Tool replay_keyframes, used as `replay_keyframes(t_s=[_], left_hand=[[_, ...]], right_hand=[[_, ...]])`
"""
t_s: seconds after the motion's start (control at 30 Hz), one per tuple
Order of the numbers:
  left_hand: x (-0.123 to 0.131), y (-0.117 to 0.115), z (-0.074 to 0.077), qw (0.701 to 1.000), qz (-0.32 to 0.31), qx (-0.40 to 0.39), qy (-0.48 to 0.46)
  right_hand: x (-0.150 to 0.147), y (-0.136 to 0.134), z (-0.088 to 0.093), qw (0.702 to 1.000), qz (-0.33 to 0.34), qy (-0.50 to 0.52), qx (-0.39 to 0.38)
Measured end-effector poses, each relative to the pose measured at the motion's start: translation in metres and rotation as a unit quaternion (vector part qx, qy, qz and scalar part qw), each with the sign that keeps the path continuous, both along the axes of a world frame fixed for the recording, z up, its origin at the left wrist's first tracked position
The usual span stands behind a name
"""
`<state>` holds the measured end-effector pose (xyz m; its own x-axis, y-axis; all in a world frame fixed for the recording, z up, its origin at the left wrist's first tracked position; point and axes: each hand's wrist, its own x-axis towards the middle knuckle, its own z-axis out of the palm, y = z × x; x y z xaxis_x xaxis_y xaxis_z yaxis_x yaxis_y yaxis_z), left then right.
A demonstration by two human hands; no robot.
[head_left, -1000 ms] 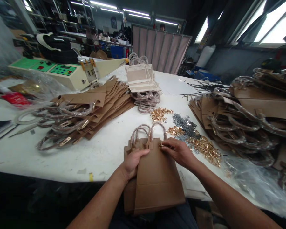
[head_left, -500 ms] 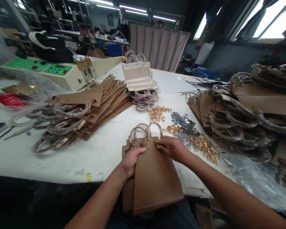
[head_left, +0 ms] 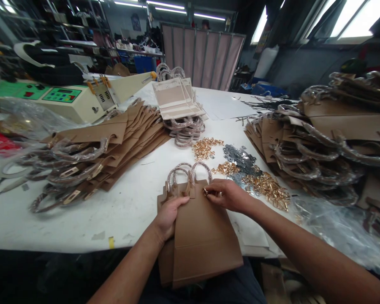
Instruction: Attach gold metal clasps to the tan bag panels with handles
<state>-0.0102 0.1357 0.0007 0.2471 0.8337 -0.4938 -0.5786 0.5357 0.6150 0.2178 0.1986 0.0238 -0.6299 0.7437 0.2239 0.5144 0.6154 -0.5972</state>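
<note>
A brown handbag panel (head_left: 205, 236) with plastic-wrapped loop handles (head_left: 201, 169) leans against the table edge above my lap. My left hand (head_left: 169, 215) grips its left side, thumb lying on the front face and fingers behind. Between the thumb and fingertips of my right hand (head_left: 226, 194) is a small gold metal fitting (head_left: 205, 192), held at the panel's upper right, just below the handle. Whether the fitting touches the panel I cannot tell. Beyond my right hand lie gold metal fittings (head_left: 267, 188) and thin grey metal plates (head_left: 240, 158) in loose heaps.
Brown bag panels with wrapped handles are stacked on the left (head_left: 114, 143) and right (head_left: 329, 139). A cream machine with green control panels (head_left: 79, 105) stands at the back left. Clear plastic film (head_left: 332, 228) lies at the right on the white table (head_left: 126, 215).
The view has shifted slightly, so the table things sit further left. Both hands keep their hold on the panel and the gold fitting, which now shows a little more at the fingertips.
</note>
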Motion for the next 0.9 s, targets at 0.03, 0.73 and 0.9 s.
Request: replay_keyframes(t_s=[0.03,0.73,0.9], left_hand=[[0.000,0.000,0.001,1.000,0.002,-0.003,0.007],[0.000,0.002,0.005,0.999,-0.014,-0.037,0.033],[0.000,0.004,0.004,0.997,-0.005,-0.063,0.044]], right_hand=[[0.000,0.002,0.000,1.000,0.002,-0.005,0.003],[0.018,0.030,0.016,0.966,0.052,0.059,-0.245],[0.019,0.029,0.010,0.973,0.047,0.081,-0.211]])
